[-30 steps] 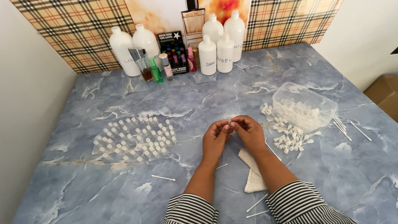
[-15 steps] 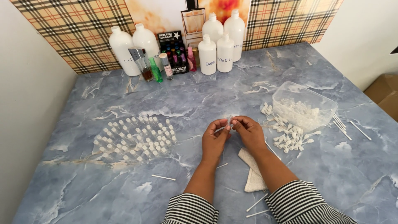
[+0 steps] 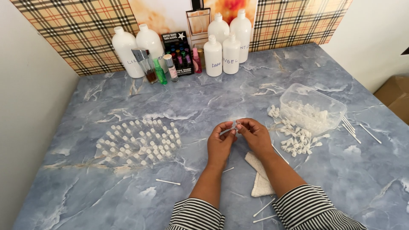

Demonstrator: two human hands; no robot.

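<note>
Head view: above the marbled blue table (image 3: 128, 102), the left hand (image 3: 220, 142) and right hand (image 3: 254, 135) met with fingertips pinched together on 1 small clear vial (image 3: 234, 125), the capped vials (image 3: 138, 140) lying well to the left; steady alignment and light pressure would likely serve best.

Left hand (image 3: 220, 142) and right hand (image 3: 254, 135) together on small clear vial (image 3: 234, 126) above marbled blue table (image 3: 204, 102).

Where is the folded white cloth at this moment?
In the head view, the white cloth lies on the table under the right forearm, just below the hands.
</note>
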